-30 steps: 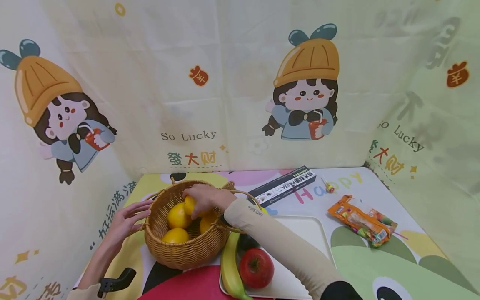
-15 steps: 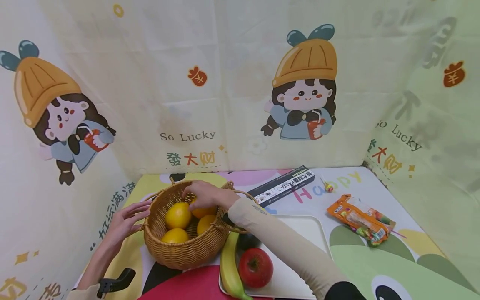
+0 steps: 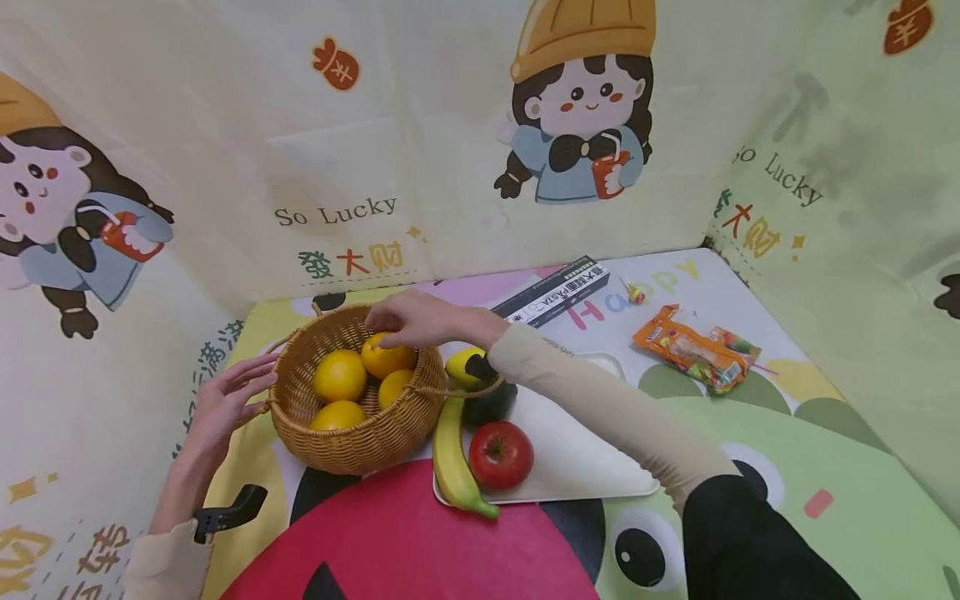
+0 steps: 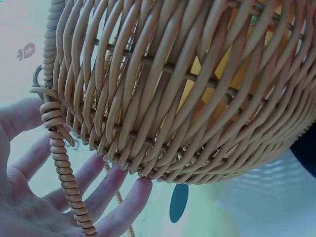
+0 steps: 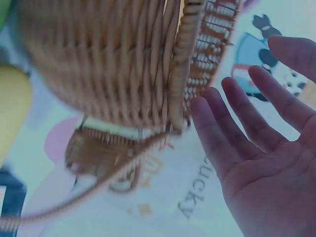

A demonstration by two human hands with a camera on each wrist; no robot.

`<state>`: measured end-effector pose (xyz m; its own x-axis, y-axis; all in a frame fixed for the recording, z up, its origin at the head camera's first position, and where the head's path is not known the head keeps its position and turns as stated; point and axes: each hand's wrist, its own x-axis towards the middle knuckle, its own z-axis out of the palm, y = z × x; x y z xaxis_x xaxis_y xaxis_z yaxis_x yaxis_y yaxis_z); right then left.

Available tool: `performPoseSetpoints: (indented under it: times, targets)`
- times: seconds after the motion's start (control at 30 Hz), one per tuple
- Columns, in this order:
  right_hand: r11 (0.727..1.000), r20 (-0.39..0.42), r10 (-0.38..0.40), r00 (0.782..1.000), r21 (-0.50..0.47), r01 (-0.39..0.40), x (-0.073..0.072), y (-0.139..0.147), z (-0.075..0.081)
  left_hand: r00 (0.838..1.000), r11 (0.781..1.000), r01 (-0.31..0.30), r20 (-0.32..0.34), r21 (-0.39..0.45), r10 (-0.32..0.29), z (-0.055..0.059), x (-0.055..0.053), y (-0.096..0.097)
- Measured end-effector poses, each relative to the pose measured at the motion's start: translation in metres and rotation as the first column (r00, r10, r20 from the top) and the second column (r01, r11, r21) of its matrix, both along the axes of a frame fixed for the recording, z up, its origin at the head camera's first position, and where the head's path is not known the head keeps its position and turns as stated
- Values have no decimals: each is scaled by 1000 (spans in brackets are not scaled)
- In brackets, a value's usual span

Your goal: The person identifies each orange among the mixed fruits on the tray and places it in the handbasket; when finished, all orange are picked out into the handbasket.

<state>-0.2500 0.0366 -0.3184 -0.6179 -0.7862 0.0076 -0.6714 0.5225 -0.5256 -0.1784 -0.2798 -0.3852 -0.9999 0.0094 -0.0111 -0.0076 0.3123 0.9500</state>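
A brown wicker basket [image 3: 337,454] stands at the left of the table with several oranges [image 3: 340,377] in it. Its left side meets the fingertips of my left hand [image 3: 228,400]; the left wrist view has these fingers spread against the weave, near the handle [image 4: 66,182]. My right hand [image 3: 423,319] hovers over the basket's far right rim, just above the uppermost orange [image 3: 386,358]. In the right wrist view its fingers [image 5: 237,123] are loosely extended beside the rim, and nothing lies in the palm.
Right of the basket, a white tray [image 3: 570,450] bears a banana [image 3: 453,467], a red apple [image 3: 501,456], a dark green fruit [image 3: 491,404] and a yellow fruit [image 3: 465,368]. Farther back lie a pasta box [image 3: 555,292], a lollipop [image 3: 634,293] and an orange snack packet [image 3: 697,346].
My right hand has lowered an orange among the others, let go of it and risen slightly. The head view has tilted down. My left hand stays at the basket.
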Motion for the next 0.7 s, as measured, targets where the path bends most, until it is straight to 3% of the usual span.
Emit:
performPoseSetpoints:
  times: [0.13, 0.3, 0.37, 0.57, 0.7]
  targets:
    - [998, 25, -9, 1000, -67, 11, 14, 38, -4, 999, 999, 3, 35, -39, -2, -2, 8, 2]
    - [981, 110, -76, 991, -169, 94, 35, 86, -10, 999, 999, 10, 48, -38, -8, -5, 12, 3]
    - [974, 104, -119, 987, -178, 136, 43, 102, -14, 999, 999, 10, 47, -47, -8, -5, 14, 3]
    - [961, -27, -275, 961, -45, 273, 68, 140, -32, 998, 999, 16, 67, -45, -13, -7, 19, 7]
    - [941, -44, -337, 940, 26, 339, 84, 162, -47, 998, 999, 16, 68, -37, -14, -10, 20, 11]
